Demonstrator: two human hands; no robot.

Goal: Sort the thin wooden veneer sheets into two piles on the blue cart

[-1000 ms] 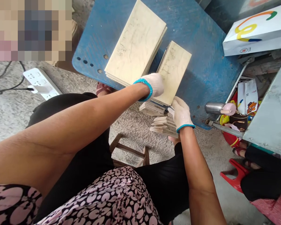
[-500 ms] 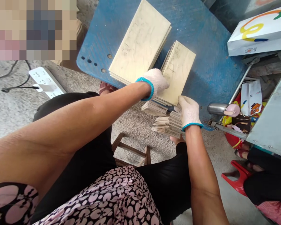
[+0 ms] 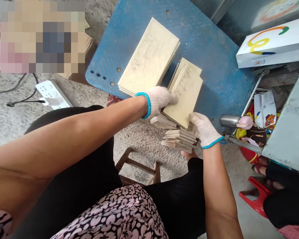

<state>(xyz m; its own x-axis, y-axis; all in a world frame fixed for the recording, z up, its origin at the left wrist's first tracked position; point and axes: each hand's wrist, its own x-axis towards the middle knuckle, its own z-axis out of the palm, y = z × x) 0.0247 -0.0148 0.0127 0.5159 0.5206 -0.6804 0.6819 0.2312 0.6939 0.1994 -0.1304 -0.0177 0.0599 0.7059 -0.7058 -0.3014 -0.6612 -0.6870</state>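
Both my hands wear white knit gloves with blue cuffs. My left hand (image 3: 159, 99) grips the left edge of the top pale board (image 3: 185, 96) of a stack of thin boards (image 3: 164, 122) on the blue table (image 3: 214, 63). My right hand (image 3: 203, 127) holds that board's near corner, lifting it askew off the stack. A lower, smaller stack of boards (image 3: 178, 140) sits under my right hand at the table's edge. A second, larger stack of pale boards (image 3: 149, 58) lies to the left on the table.
A white printed box (image 3: 271, 44) lies at the right. A steel flask with a pink cap (image 3: 235, 121) and small cartons (image 3: 264, 106) sit in a cluttered bin. On the floor: a white power strip (image 3: 52, 94), a wooden stool (image 3: 139, 167), a red plastic stool (image 3: 255, 196).
The top board has been lifted and turned off the stack by both hands. The camera view has shifted slightly down the table.
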